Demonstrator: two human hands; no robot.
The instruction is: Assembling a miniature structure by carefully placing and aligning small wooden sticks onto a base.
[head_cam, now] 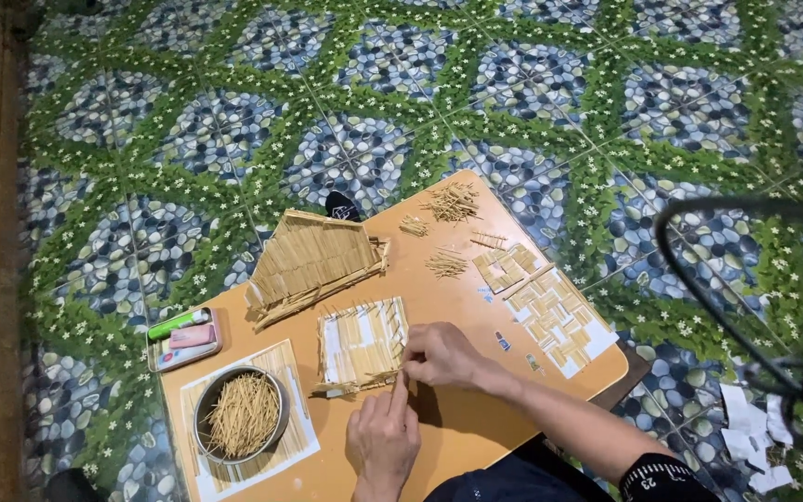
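The toothpick wall panel (pixel 362 344) looks light and fragile, so the right hand (pixel 443 356) pinches its edge gently while the left hand (pixel 384 435), loosely curled, presses one finger at its corner.

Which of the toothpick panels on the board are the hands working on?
The white-backed panel at the board's middle: both the left hand and right hand touch its right edge. The woven panels lie farther right, untouched.

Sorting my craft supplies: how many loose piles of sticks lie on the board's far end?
3: the biggest pile at the far edge, a small pile left of it, and a third pile nearer the hands.
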